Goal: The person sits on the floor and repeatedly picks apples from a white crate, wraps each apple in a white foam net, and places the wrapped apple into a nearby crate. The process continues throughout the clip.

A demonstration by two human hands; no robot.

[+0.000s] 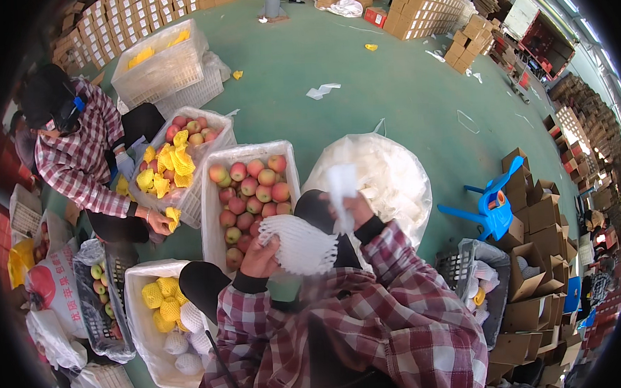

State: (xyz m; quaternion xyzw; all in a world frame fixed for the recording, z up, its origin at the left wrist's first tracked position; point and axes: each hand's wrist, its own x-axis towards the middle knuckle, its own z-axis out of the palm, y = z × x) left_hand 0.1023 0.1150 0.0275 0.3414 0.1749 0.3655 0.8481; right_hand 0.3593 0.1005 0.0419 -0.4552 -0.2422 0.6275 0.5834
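My left hand (261,257) grips a white foam fruit net (300,245) that spreads out in front of my lap. Whether an apple is inside the net cannot be seen. Farther right, my right hand (358,211) is raised and holds a blurred strip of white material (343,185), perhaps another foam net. Beyond my left hand stands a white lined crate (205,198) of bare red-yellow apples (249,186). A clear plastic bag (419,189) full of white material (371,165) sits past my right hand.
A white crate (139,326) holds yellow-netted (169,308) and white-netted fruit (189,363). At left a co-worker (87,146) handles a yellow net (173,219) beside an apple crate (224,138). At right are a blue plastic stool (490,212), a dark crate (495,311) and open cardboard boxes (527,283).
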